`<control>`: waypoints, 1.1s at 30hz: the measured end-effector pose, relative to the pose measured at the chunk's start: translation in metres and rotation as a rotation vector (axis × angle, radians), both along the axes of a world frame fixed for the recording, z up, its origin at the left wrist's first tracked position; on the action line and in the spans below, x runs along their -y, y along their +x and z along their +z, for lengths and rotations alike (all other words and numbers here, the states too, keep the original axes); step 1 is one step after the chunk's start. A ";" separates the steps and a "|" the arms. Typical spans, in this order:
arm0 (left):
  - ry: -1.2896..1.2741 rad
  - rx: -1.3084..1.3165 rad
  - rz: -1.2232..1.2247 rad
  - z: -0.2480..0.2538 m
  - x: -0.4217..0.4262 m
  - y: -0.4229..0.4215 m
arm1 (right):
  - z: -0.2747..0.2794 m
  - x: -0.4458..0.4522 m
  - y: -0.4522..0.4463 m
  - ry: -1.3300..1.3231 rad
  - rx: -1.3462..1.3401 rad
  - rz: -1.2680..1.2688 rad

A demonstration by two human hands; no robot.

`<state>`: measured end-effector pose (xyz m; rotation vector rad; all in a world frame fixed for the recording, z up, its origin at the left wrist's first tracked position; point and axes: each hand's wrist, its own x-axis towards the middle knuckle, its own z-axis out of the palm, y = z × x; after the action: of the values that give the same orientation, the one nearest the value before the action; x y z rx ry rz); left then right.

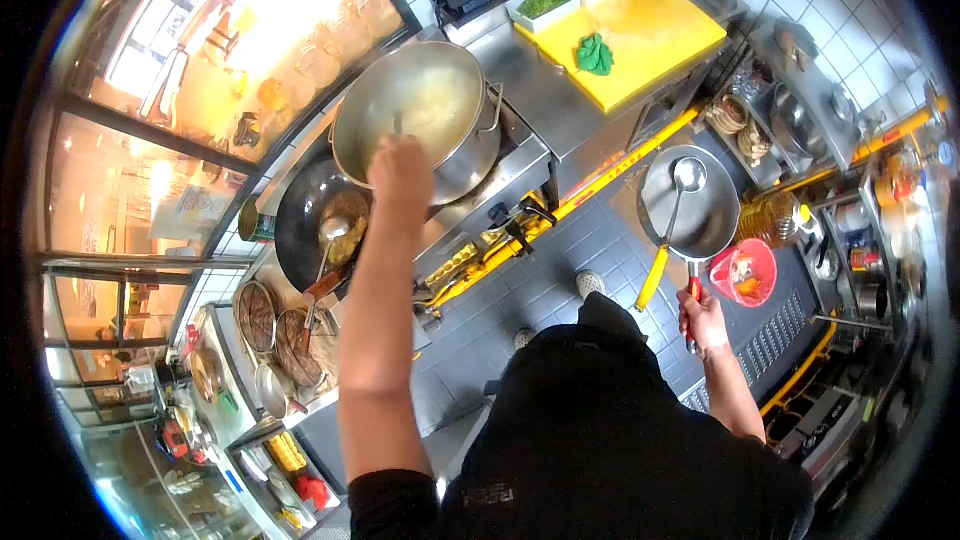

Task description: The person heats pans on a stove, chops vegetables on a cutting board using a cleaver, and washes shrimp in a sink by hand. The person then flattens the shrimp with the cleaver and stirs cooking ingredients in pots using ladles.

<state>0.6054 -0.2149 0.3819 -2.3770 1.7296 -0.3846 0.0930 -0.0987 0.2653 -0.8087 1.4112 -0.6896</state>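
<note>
My left hand (400, 172) is closed over the rim of a big steel stockpot (470, 155). A short piece of a grey handle (398, 125) shows above my fingers, pointing into the pot, but its far end is lost in the cloudy contents. My right hand (703, 317) grips the red and black handle of a frying pan (655, 205), which is held out over the floor. Resting in that pan is a steel ladle (689, 176) with a yellow handle that sticks out past the rim.
Left of the pot is a dark wok (292, 220) with a wooden-handled ladle (323, 286). A yellow cutting board (660, 30) carries a green cloth (594, 55). A red bin (768, 258), an oil jug (770, 225) and a yellow rail (620, 170) lie to the right.
</note>
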 end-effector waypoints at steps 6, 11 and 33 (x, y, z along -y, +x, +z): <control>0.328 0.053 0.151 0.041 0.031 0.052 | 0.005 0.085 -0.030 -0.058 -0.095 0.105; 0.431 0.096 -0.008 0.074 0.021 0.055 | 0.000 0.137 -0.049 -0.024 -0.078 0.129; 0.542 -0.589 0.062 0.164 0.045 -0.006 | -0.001 0.224 -0.054 0.025 -0.074 0.202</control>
<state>0.5990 -0.2597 0.5461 -2.2279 1.6577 0.7735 0.0388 -0.3227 0.2643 -0.9506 1.3785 -0.4902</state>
